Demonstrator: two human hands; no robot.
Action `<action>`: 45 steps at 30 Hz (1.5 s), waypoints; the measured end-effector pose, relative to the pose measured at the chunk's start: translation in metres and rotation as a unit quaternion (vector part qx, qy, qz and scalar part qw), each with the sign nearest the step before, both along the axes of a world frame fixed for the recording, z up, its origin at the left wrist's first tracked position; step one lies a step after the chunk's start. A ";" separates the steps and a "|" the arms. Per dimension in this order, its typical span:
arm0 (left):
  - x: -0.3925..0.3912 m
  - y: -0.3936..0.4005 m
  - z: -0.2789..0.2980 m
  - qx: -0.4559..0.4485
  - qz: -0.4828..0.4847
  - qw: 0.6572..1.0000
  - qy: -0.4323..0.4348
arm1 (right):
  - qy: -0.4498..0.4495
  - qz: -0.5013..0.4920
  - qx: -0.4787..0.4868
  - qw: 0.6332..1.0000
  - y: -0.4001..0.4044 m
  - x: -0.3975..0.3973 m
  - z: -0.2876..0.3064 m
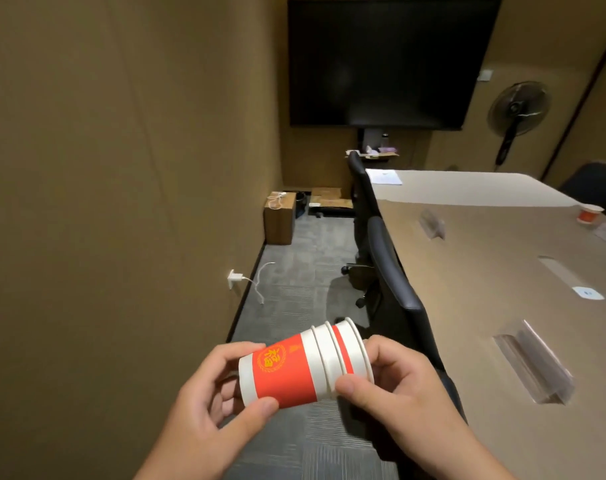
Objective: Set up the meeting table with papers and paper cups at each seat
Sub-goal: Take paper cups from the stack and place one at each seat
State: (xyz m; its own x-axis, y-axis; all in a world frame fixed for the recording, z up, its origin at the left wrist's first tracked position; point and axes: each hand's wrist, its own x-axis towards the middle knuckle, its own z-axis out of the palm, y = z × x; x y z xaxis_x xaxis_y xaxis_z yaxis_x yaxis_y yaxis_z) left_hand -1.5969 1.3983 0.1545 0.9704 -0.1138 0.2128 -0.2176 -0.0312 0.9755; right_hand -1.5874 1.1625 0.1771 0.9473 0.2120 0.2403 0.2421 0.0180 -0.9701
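Gripping a nested stack of paper cups [306,367] sideways, the left hand [204,403] pinches its base end while the right hand [395,382] pinches the rims, thumb on the lower edge. Both hands hang over grey carpet beside the worktop [502,258], which lies to their right. Two dark chairs [391,271] stand between hands and worktop. Farther right sits another cup [589,213]; far ahead, a paper [384,176].

Single head-worn view, angled forward and down, close above the hands [294,386], meeting table [485,271] rightward.
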 end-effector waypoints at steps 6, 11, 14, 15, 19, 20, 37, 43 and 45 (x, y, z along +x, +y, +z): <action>0.122 -0.011 -0.021 -0.015 -0.117 0.993 0.018 | 0.032 -0.120 -0.010 0.992 -0.005 0.068 -0.010; 0.218 -0.032 -0.008 -0.009 -0.235 0.972 0.010 | 0.011 -0.234 -0.002 0.972 -0.004 0.109 0.006; 0.270 -0.061 0.006 -0.003 -0.314 0.950 -0.001 | -0.004 -0.330 0.008 0.944 -0.013 0.130 0.015; 0.281 -0.072 0.006 0.001 -0.333 0.943 0.000 | -0.004 -0.362 0.003 0.932 -0.018 0.133 0.015; 0.310 -0.122 -0.005 0.002 -0.404 0.915 0.017 | 0.013 -0.446 0.005 0.895 -0.042 0.137 0.011; 0.317 -0.137 -0.009 0.004 -0.421 0.907 0.023 | 0.017 -0.465 -0.005 0.885 -0.051 0.138 0.010; 0.403 -0.382 -0.065 0.124 -0.518 0.844 0.056 | 0.333 -0.528 -0.592 0.510 -0.311 0.083 -0.158; 0.407 -0.419 -0.076 0.139 -0.564 0.808 0.092 | 0.460 -0.481 -0.576 0.475 -0.321 0.078 -0.214; 0.410 -0.425 -0.078 0.140 -0.572 0.803 0.093 | 0.479 -0.480 -0.554 0.482 -0.320 0.077 -0.222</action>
State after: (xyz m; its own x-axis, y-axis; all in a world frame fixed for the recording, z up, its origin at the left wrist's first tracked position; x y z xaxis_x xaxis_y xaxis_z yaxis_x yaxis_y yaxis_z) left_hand -1.1869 0.9731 0.0766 0.2094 -0.9712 -0.1136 -0.1120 -0.1392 0.9839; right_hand -1.5100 0.8429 -0.0451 0.2995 -0.9402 -0.1620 -0.9468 -0.3139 0.0711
